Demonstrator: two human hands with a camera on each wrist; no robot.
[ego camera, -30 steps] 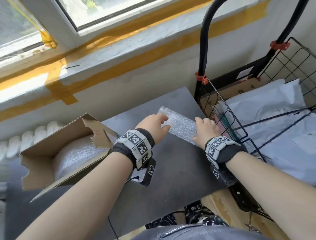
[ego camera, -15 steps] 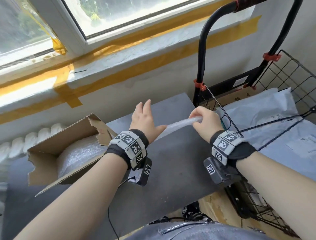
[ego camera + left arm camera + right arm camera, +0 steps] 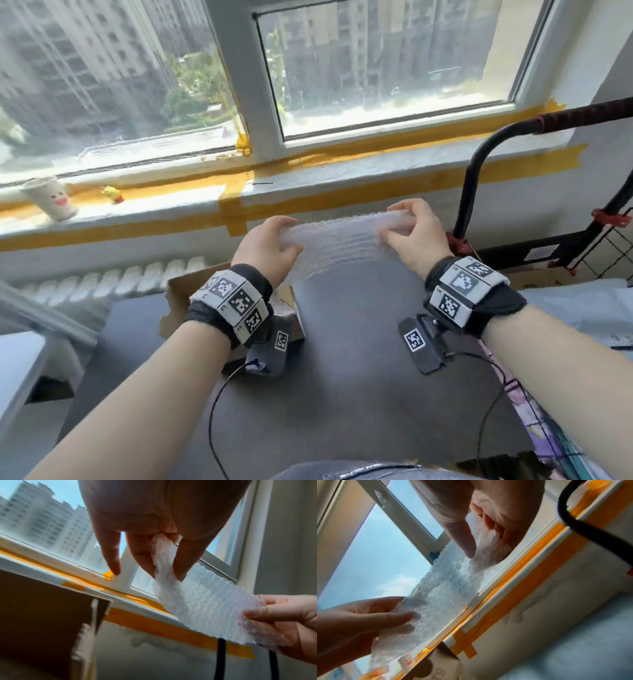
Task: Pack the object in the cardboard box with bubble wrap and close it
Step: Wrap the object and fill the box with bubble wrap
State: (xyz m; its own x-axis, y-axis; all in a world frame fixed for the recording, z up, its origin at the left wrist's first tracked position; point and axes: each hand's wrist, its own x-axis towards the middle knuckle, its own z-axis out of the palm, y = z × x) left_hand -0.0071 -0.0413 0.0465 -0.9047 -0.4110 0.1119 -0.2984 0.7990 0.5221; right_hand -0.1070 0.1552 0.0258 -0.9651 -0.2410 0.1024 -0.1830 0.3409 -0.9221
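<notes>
- A bubble wrap sheet (image 3: 342, 236) is pinched at its ends by the left hand (image 3: 265, 245) and right hand (image 3: 416, 236), above the table (image 3: 342, 342).
- It could slip from so light a pinch.
- The cardboard box (image 3: 291, 308), below the left wrist, could be knocked.

The sheet of bubble wrap (image 3: 342, 240) hangs stretched between two grips, above the surface (image 3: 342, 359). The left hand (image 3: 265, 248) pinches its left end, the right hand (image 3: 416, 238) its right end. Below the left grip and slightly nearer the person, the cardboard box (image 3: 291, 308) sits on the surface, largely hidden by the left wrist. Beyond both grips runs the windowsill (image 3: 308, 178); a paper cup (image 3: 51, 198) stands on it far to the left. Right of the right grip stands a wire cart (image 3: 599, 246).
</notes>
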